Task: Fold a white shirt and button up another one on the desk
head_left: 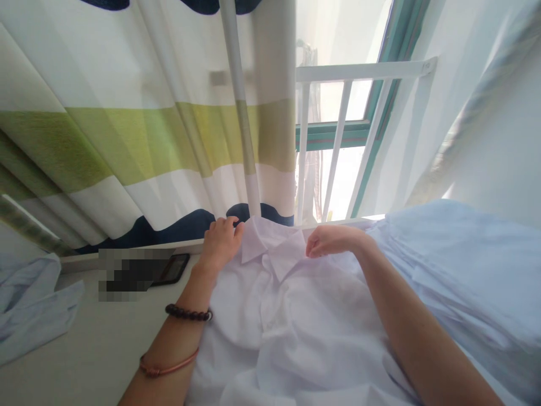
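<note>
A white collared shirt [291, 316] lies front side up before me, its collar [281, 256] at the far end and its front creased. My left hand [222, 242] rests by the left side of the collar, its thumb and index finger apart, with the other fingers bent and partly hidden. On the collar's right side, my right hand [332, 241] is closed, with its curled fingers down on the shirt's shoulder. A dark bead bracelet [189, 313] and a reddish-brown bangle [169, 365] circle my left forearm.
Light blue-white folded clothes [465, 270] are heaped at the right. More pale cloth [29, 304] lies at the far left. A dark phone-like object [174, 269] sits beside a blurred patch. Behind are a striped curtain [147, 141] and a white railing [363, 71] before the window.
</note>
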Available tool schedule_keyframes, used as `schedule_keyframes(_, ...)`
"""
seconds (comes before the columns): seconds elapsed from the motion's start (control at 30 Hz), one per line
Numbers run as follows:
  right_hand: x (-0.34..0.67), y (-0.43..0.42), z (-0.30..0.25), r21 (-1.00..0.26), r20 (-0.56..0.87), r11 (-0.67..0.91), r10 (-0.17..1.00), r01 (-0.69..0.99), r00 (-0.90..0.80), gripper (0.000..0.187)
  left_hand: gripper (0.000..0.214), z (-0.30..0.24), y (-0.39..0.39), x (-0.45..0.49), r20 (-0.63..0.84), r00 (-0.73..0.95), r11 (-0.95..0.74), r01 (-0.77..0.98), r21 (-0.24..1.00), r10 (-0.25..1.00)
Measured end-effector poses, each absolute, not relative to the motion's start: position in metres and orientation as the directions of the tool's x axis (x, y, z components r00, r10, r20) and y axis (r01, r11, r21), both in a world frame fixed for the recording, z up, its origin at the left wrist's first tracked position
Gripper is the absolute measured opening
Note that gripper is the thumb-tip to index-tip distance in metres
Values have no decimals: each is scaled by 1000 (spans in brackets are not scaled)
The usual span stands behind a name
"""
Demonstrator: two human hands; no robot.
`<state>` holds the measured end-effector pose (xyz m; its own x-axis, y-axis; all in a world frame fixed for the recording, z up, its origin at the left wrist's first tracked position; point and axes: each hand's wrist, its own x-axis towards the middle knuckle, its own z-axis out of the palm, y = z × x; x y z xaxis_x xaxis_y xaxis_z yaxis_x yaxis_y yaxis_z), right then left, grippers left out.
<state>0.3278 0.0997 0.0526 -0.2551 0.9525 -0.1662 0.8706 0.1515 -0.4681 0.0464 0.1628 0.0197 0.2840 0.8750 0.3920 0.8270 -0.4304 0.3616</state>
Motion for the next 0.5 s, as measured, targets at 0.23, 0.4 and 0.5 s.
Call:
schedule_keyframes(0.23,304,105,45,-475,68,62,997,878,-33,52,40,5,161,64,284,269,-367,846,387,920)
schedule_keyframes(0.4,288,108,27,-528,-30,48,997,848,-76,57,42,24,153,67,247,290,-376,803,463,925)
schedule_keyframes(0.5,293,102,36,-587,-78,108,979,802,-189,44,42,38,145,66,186,356,-400,770,497,916)
